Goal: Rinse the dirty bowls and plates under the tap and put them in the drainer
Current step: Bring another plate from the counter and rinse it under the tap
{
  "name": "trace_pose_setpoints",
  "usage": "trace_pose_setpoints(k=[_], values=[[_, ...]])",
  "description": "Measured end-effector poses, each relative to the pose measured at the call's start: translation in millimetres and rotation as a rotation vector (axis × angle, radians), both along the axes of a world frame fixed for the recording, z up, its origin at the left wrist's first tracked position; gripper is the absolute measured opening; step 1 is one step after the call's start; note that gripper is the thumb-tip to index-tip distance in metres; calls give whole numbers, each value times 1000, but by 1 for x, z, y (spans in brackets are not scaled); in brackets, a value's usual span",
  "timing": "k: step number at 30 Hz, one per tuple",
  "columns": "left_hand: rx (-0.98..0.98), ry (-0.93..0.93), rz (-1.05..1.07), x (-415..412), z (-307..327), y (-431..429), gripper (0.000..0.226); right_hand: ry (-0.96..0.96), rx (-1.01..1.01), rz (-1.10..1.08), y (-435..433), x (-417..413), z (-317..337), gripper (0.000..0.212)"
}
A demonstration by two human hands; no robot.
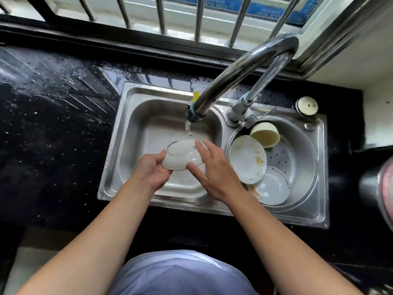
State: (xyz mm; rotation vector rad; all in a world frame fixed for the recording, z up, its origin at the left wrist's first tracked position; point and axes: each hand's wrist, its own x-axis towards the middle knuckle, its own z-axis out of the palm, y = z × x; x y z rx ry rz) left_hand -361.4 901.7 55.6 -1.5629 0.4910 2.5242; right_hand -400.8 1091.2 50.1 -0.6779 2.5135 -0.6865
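The person stands at a steel double sink set in a wet black countertop (53,124), below a barred window (161,13). Over the left basin (138,128), a white bowl (180,154) with a thin dark rim line is held tilted, its underside facing up, right under the tap (234,75). The water stream (188,129) lands on its upper edge. The left hand (154,169) grips the bowl from the left, thumb on the outside and fingers curled beneath the rim. The right hand (214,169) lies on the bowl's outer wall with fingers spread and fairly straight, touching rather than clasping. To the right, the round perforated drainer (297,158) holds 3 pieces: a flowered plate (244,158) leaning over a plate with red lettering (274,188), and a cream bowl (265,135) tipped on its side behind them, touching the flowered plate.
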Motion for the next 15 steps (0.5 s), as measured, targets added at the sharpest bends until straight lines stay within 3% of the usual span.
trace_pose_setpoints(k=[2,6,8,12,15], values=[[49,-30,-14,0,-7,3,21,-6,53,91,6,-7,2,77],[127,-52,-168,-2,-23,25,19,132,143,114,37,-17,8,35],[136,10,-264,-7,-26,48,24,144,181,43,65,-21,11,31],[37,171,-577,-26,-22,102,43,150,154,-267,138,-25,16,32],[-134,196,-879,-34,-16,149,38,236,214,-574,196,-38,15,22]])
